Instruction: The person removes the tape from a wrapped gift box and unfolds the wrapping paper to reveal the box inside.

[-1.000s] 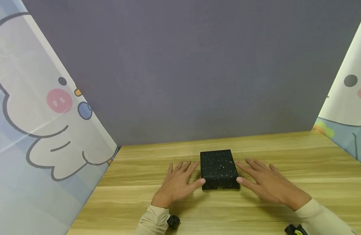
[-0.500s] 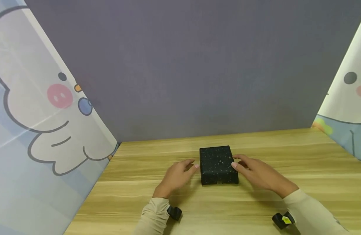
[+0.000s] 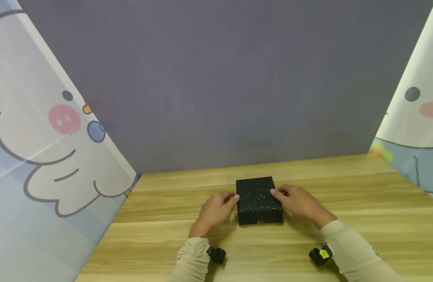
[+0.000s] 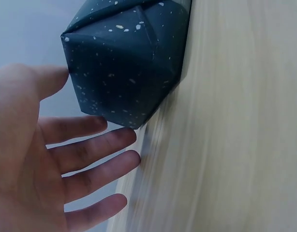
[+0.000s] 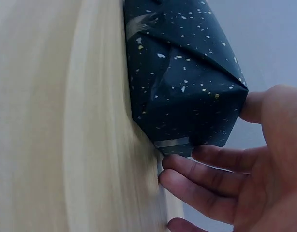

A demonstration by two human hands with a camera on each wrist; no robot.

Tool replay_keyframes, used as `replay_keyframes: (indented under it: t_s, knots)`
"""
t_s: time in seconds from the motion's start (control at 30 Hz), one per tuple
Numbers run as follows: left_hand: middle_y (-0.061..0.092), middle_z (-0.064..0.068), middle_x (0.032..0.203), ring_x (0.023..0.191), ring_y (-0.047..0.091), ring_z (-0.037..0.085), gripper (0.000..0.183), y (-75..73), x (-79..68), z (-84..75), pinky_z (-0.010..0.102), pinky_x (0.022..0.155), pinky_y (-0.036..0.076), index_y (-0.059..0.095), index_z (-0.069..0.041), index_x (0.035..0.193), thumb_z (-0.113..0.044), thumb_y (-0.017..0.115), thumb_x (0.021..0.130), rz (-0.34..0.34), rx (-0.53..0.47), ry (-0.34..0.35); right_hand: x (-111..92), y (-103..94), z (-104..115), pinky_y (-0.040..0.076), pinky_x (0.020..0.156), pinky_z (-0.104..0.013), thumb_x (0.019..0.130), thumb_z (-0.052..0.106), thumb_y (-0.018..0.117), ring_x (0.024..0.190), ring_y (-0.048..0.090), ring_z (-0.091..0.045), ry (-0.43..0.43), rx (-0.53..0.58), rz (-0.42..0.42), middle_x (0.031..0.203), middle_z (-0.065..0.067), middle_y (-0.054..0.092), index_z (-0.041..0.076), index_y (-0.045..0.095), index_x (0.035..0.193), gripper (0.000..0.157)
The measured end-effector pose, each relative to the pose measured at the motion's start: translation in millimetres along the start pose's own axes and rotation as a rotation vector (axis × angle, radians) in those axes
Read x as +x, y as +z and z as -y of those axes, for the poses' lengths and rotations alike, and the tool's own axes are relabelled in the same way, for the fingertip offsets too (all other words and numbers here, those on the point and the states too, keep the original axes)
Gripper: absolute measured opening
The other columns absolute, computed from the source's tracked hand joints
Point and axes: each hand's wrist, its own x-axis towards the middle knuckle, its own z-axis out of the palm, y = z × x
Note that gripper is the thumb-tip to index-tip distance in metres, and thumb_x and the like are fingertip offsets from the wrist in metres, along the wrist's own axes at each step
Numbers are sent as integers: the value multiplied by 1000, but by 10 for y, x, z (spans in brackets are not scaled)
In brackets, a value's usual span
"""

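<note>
We find the black box (image 3: 258, 199), wrapped in speckled paper, flat on the wood-grain bench (image 3: 156, 231), between both hands. At its left side, the left hand (image 3: 215, 209) is relaxed and grips nothing: its thumb and fingertips reach the box's edges, its fingers nearly straight. At its right side, the right hand (image 3: 301, 201) pinches the box, thumb on the top edge, fingers curved against the side. We note clear tape (image 5: 171, 142) on the box's right end and a grey panel (image 3: 220, 86) behind the box.
</note>
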Motion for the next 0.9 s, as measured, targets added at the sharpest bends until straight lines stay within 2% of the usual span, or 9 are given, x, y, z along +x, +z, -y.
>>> replay_keyframes:
  t_s: [0.2, 0.4, 0.63, 0.9]
  knots:
    - [69, 0, 124, 114, 64, 22, 57, 44, 39, -22, 48, 94, 50, 65, -19, 135, -60, 41, 103, 0, -16, -6, -2, 38, -32, 53, 83, -51, 101, 57, 49, 97, 66, -27, -19, -1, -42, 108, -11, 70, -2, 67, 122, 65]
    - [69, 2, 123, 113, 64, 24, 62, 67, 79, -34, 49, 94, 50, 64, -18, 137, -63, 40, 101, 2, -23, -31, -21, 72, -50, 53, 82, -50, 100, 62, 46, 96, 66, -24, -13, 32, -43, 109, -8, 69, -2, 65, 126, 72]
    - [70, 4, 119, 107, 66, 24, 65, 80, 68, -74, 49, 88, 52, 62, -15, 137, -64, 41, 101, -1, -23, -31, -16, 86, -78, 52, 84, -52, 101, 62, 44, 100, 66, -28, -1, 35, -44, 113, -11, 69, -1, 66, 126, 71]
    - [70, 4, 119, 107, 67, 24, 64, 88, 62, -78, 48, 88, 52, 62, -14, 137, -63, 43, 101, 9, -22, -25, -31, 128, -101, 52, 87, -53, 102, 61, 43, 104, 66, -31, -10, 52, -53, 114, -12, 69, -1, 66, 126, 70]
